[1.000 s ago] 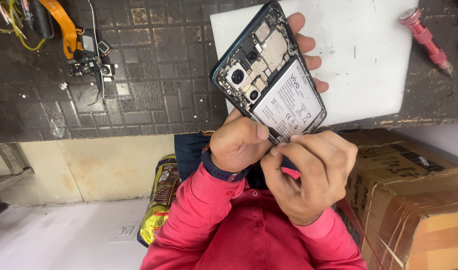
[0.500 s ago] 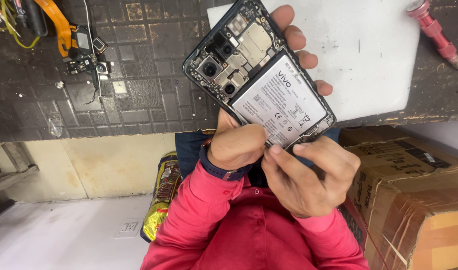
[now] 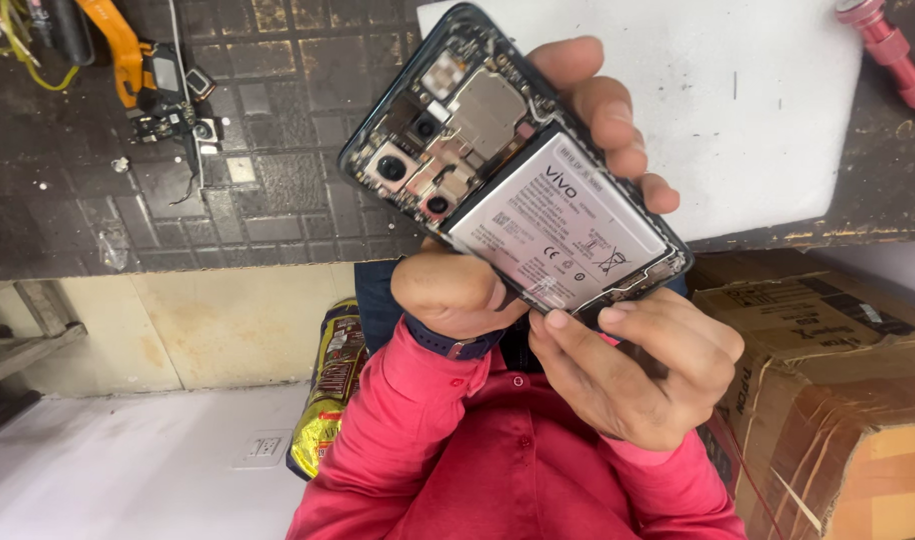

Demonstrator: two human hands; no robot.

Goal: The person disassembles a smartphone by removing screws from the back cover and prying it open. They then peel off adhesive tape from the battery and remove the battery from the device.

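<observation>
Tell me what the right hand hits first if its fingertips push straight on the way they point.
The right hand points up and left at the lower edge of the opened phone. It would meet that frame edge beside the battery first; it looks already in contact, though depth is unclear.

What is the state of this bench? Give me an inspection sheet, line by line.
Surface: dark tiled bench mat with a white sheet lying on it.
Job's things: dark smartphone with its back cover off, held tilted above the bench; camera modules, metal shields and white-labelled battery are exposed.
Clutter: pink-red tool handle at the sheet's corner; small loose parts at top left.
Grippers: left hand grips the phone from behind; right hand has a fingertip at its lower edge, and whether it holds a tool cannot be told.
Cables: orange flex ribbon; yellow wires.
Surroundings: taped brown cardboard box; yellow-brown packet; pale floor.
</observation>
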